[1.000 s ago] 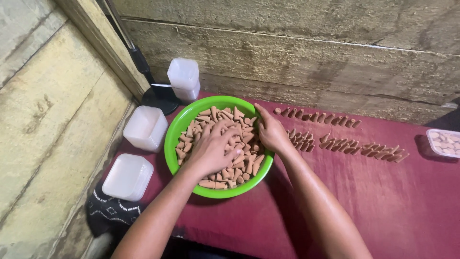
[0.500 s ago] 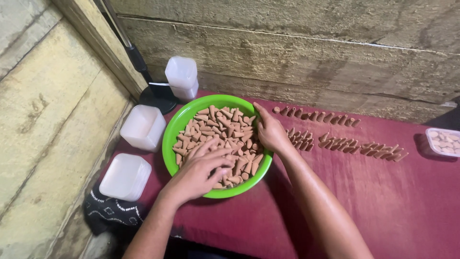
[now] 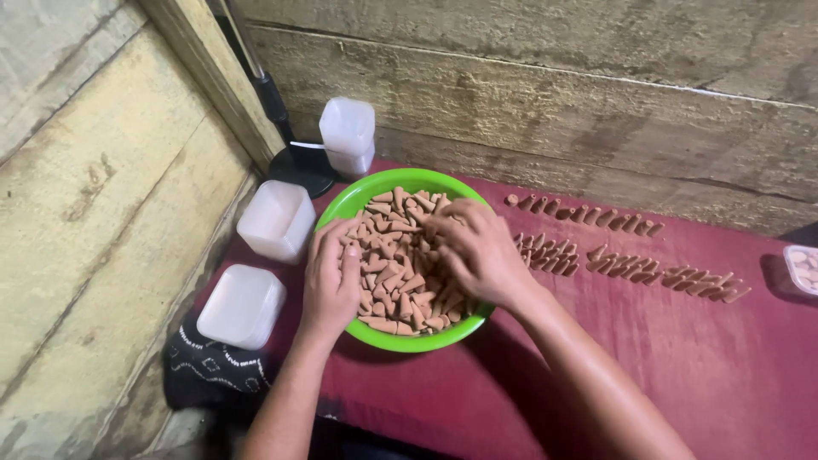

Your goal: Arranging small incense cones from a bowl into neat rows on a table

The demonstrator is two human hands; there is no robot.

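Rough, weathered wooden planks (image 3: pixel 528 94) fill the top and left of the frame, and below them a dark red cloth (image 3: pixel 682 358) covers the work surface across the lower right. Just left of centre on that cloth sits a bright green bowl (image 3: pixel 341 209) heaped with small brown cones (image 3: pixel 396 277). Both of the person's bare hands are down in the heap. The left hand (image 3: pixel 332 277) lies over the bowl's left rim, fingers loosely curled on the cones; whether it grips any cannot be told. The right hand (image 3: pixel 473 247) reaches in from the bowl's right side, fingers bent down among the cones at the middle, and its grasp is likewise hidden. To the right of the bowl, more cones lie in rows on the cloth (image 3: pixel 622 251), running toward the right edge of the frame. A small clear container (image 3: pixel 801 268) is cut off at the far right edge. Three white translucent square tubs stand to the left: one at upper centre behind the bowl (image 3: pixel 347 136), one just beside the bowl's left rim (image 3: pixel 275 221), one lower left (image 3: pixel 241 305). A dark pole on a round black base (image 3: pixel 294 166) stands behind the bowl, and a black patterned fabric (image 3: pixel 209 370) lies at lower left.
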